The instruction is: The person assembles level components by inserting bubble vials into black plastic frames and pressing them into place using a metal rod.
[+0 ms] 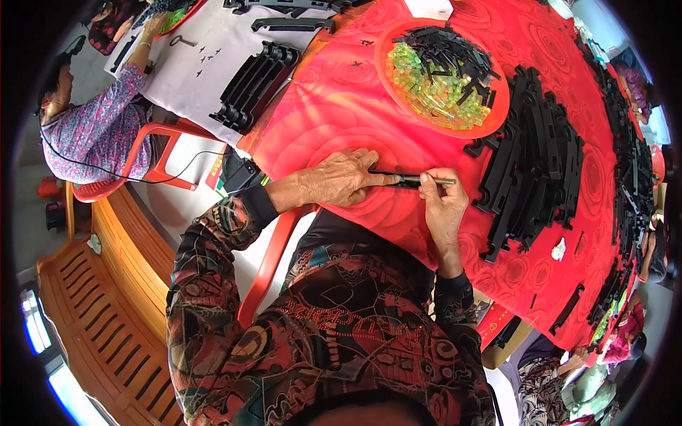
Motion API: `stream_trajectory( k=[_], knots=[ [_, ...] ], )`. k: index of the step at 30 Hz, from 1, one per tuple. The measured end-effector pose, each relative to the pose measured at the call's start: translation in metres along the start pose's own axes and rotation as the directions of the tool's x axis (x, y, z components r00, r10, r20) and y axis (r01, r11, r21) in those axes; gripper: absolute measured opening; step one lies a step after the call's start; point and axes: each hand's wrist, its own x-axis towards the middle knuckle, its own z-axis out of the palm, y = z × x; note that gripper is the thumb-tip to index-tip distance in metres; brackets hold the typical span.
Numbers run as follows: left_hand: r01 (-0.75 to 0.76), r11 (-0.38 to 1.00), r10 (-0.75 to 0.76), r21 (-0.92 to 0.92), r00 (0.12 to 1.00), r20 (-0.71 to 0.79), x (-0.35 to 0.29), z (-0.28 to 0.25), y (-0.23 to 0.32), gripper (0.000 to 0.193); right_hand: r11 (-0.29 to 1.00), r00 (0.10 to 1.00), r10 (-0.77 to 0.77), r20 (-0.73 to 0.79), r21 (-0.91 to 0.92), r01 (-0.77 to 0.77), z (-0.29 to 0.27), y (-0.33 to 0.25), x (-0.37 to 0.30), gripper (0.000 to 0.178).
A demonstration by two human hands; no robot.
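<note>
A narrow black plastic piece [406, 180] lies low over the red tablecloth, stretched between my two hands. My left hand [341, 179] has its fingers closed about the left end of it, with the index finger reaching along the piece. At the other end, my right hand [443, 206] pinches a thin greyish rod [446, 181] between thumb and fingers. The rod's tip meets the black piece; the exact contact is too small to tell. Beyond my hands stands an orange-red round tray [387, 71] with small black strips and yellow-green translucent pieces in it.
Long black plastic bars [529, 163] are stacked to the right on the red tablecloth [320, 135]. More black bars [256, 85] lie on a white-covered table [188, 89], where a person [99, 135] sits. A red chair [160, 153] and wooden bench [106, 319] stand left.
</note>
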Motion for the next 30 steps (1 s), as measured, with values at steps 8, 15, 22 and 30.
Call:
stream_trajectory(
  k=[8, 15, 22, 30],
  knots=[
    [0.027, 0.999, -0.028, 0.021, 0.998, 0.051, 0.001, -0.002, 0.002, 0.061, 1.0, 1.0, -0.019, -0.011, 0.017, 0.019, 0.001, -0.001, -0.002, 0.007],
    [0.048, 0.999, -0.049, 0.008, 0.995, 0.084, 0.005, -0.003, 0.005, 0.065, 0.999, 0.999, -0.039, -0.034, -0.017, 0.039, 0.0, 0.001, -0.001, 0.006],
    [0.084, 0.996, -0.084, 0.006, 0.988, 0.13, 0.007, -0.007, 0.007, 0.065, 0.995, 0.997, -0.062, -0.037, -0.077, 0.059, 0.004, -0.008, 0.003, 0.008],
    [0.061, 0.998, -0.059, -0.01, 0.989, 0.134, 0.012, -0.01, 0.008, 0.057, 0.99, 0.998, -0.07, 0.008, -0.12, 0.07, 0.003, -0.014, 0.007, 0.011]
  ],
)
